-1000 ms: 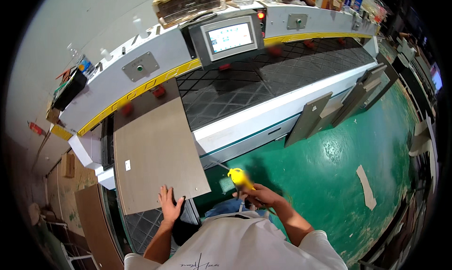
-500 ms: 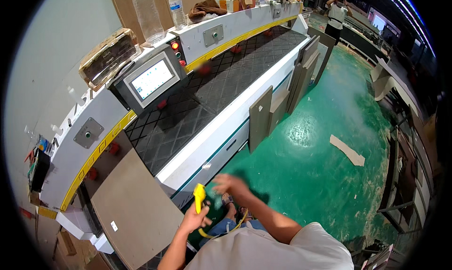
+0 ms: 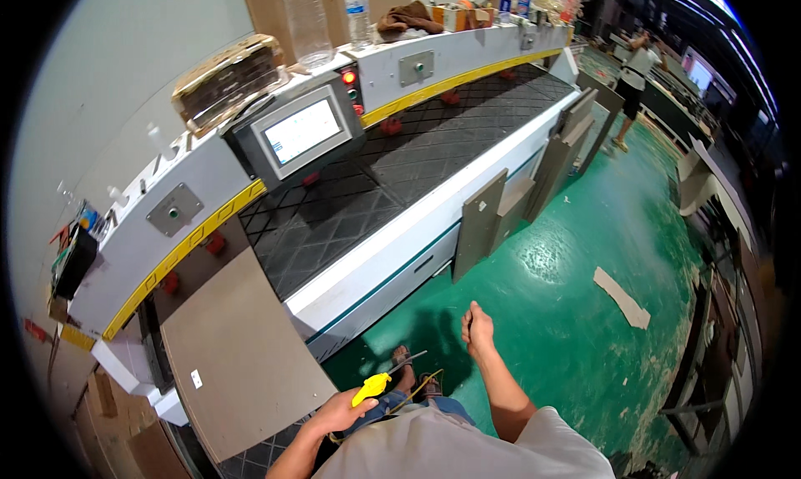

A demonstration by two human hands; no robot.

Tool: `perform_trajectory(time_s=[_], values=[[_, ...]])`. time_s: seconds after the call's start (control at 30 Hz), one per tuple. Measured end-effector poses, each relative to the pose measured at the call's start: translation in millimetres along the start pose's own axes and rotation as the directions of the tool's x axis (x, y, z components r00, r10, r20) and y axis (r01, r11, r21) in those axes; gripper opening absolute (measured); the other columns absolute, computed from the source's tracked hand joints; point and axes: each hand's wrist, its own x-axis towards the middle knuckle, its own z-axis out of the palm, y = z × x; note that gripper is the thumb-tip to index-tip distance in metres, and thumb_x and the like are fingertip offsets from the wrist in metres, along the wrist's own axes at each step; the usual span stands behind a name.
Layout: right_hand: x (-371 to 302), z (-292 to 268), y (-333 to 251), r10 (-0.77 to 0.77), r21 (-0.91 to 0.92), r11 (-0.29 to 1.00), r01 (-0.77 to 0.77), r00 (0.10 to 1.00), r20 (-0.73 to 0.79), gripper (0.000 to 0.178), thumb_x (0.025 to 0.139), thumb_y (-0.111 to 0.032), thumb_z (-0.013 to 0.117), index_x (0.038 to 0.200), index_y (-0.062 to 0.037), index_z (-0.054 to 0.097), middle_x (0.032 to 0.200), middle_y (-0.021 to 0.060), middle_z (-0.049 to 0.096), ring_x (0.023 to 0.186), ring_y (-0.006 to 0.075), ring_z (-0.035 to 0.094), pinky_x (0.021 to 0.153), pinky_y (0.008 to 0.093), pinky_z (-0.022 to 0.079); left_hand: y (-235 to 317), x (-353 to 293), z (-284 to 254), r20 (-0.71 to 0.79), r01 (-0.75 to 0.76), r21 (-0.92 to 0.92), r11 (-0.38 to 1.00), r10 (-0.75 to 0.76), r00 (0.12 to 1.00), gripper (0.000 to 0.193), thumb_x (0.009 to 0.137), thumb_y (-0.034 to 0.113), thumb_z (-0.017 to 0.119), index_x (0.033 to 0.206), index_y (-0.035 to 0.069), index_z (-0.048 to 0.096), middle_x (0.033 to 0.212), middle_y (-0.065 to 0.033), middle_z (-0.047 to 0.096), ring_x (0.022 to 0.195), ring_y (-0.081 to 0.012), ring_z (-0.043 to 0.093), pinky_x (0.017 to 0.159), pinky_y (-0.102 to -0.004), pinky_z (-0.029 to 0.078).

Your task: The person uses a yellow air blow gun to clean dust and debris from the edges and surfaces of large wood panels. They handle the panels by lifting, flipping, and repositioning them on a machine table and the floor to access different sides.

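Observation:
A yellow air blow gun (image 3: 372,389) with a thin metal nozzle is gripped in my left hand (image 3: 340,412), low in front of my body. Its nozzle points up and to the right, over my feet. A yellow hose (image 3: 415,392) hangs beside my legs. Farther right, above the green floor, my right hand (image 3: 477,329) is closed with its fingers curled in; whether anything is inside does not show. Left of my left hand lies a brown panel (image 3: 242,354) with a small white label, at the near end of the machine's black belt (image 3: 321,233).
The long white machine bears a touchscreen (image 3: 302,132) and several buttons. Bottles (image 3: 357,13), a brown cloth and boxes stand along its top. Brown panels (image 3: 479,224) lean against its side. A torn strip (image 3: 621,299) lies on the floor. Another person (image 3: 636,70) stands far right.
My right hand has moved right, away from the blow gun, and its fingers have closed. The blow gun has lowered and tilted right, so its nozzle shows. The view has shifted.

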Motion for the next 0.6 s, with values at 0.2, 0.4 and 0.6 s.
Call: perform_trajectory(time_s=[0.2,0.4,0.6], values=[[-27,34,28,-0.213,-0.151,0.954,0.261,0.938,0.274,0.038,0.108,-0.038,0.052,0.096,-0.0059,0.068,0.060,-0.0034,0.041,0.044,0.0079,0.035,0.040,0.0264,0.026,-1,-1,-1,-0.145,0.088,-0.216,0.972,-0.121,0.982,0.042,0.100,0.041,0.065,0.116,0.002,0.062,0.075,-0.0065,0.067,0.057,-0.0183,0.063,0.057,-0.0341,0.051],[-86,99,45,-0.100,-0.359,0.691,0.628,0.574,0.813,0.040,0.102,-0.024,0.065,0.135,-0.0008,0.062,0.105,0.0114,0.068,0.088,0.0150,0.064,0.079,0.0297,0.054,9,56,3,-0.514,-0.309,-0.775,0.551,-0.267,0.815,0.047,0.106,0.047,0.056,0.128,0.006,0.053,0.109,-0.0033,0.059,0.091,-0.0149,0.065,0.074,-0.0293,0.057],[-99,104,88,0.162,-0.468,0.749,0.468,0.556,0.815,0.045,0.106,-0.034,0.059,0.140,-0.0047,0.055,0.108,0.0089,0.064,0.081,0.0120,0.063,0.070,0.0260,0.050,17,37,5,-0.142,-0.012,-0.842,0.539,-0.200,0.970,0.050,0.107,0.049,0.053,0.127,0.004,0.061,0.104,-0.0069,0.069,0.085,-0.0152,0.068,0.081,-0.0319,0.059]])
